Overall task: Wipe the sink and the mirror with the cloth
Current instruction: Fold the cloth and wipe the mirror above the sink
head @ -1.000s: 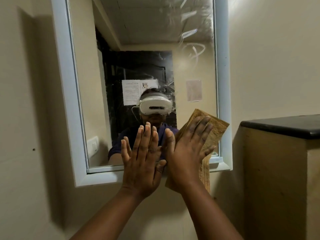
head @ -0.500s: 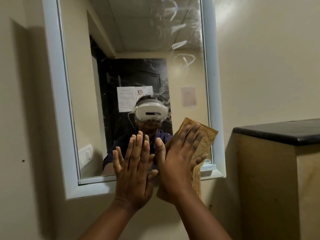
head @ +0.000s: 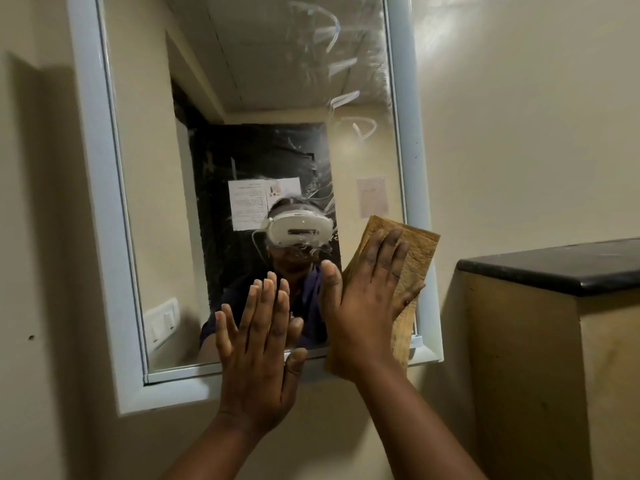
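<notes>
Head view. The mirror hangs on a beige wall in a pale frame, and everything here is placed from it. The right hand lies flat at the mirror's lower right corner, fingers spread and palm pressed onto the cloth, pinning it to the glass rather than pinching it. The cloth is tan and folded; its upper edge pokes out above the fingertips, its right edge overlaps the frame, and its lower end hangs past the mirror's bottom rail. The left hand is open and empty, fingers straight and close together, raised before the lower middle of the mirror; whether it touches the glass cannot be told. Smears show as pale streaks in the mirror's upper right, with more haze toward its centre. To the right of the mirror stands a ledge with a dark top. The sink is not in view.

The step in hand looks like wiping the mirror's lower right. To do it well, keep the palm flat so the whole cloth bears evenly, and work in overlapping passes from the corner up toward the streaks, which remain the obvious dirty area. The hanging end may drag on the frame and fold under; gathering it beneath the palm would help. A bare left hand on the glass would probably leave fresh prints.
</notes>
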